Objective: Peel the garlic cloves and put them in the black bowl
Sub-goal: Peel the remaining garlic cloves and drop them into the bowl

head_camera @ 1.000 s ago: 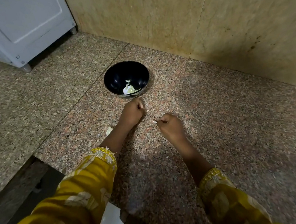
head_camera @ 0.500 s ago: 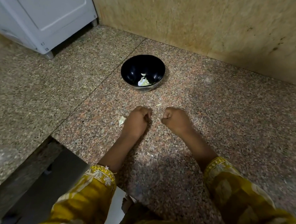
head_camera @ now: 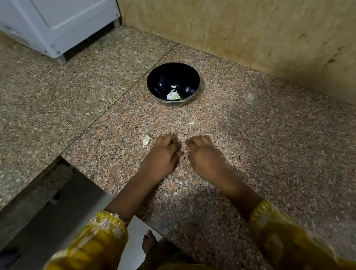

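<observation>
In the head view, both hands are low over the speckled granite counter (head_camera: 261, 148), knuckles up. The left hand (head_camera: 161, 156) and right hand (head_camera: 205, 154) sit side by side, nearly touching. The fingers (head_camera: 169, 142) of each are curled under and drawn in toward the narrow gap between the two hands. The backs of the hands hide whatever may be pinched there, so I cannot tell whether either one holds a clove or only presses on the stone.

Straight beyond the fingertips, well apart from them, stands the black bowl (head_camera: 156, 80). Pale garlic pieces (head_camera: 173, 95) lie at its bottom, possibly with skin among them, though the blur makes that uncertain. Just beside the left fingers, on their outer side, a pale peel scrap (head_camera: 146, 140) lies on the counter. A smaller pale bit (head_camera: 190, 123) rests between the fingertips and the bowl, closer to the fingers.

Yellow patterned sleeves (head_camera: 104, 233) cover both forearms. Far beyond the left fingers stands a white appliance (head_camera: 53, 22) on short feet. A beige tiled wall (head_camera: 248, 19) rises behind the bowl. Below the counter edge a bare foot (head_camera: 148, 243) shows.
</observation>
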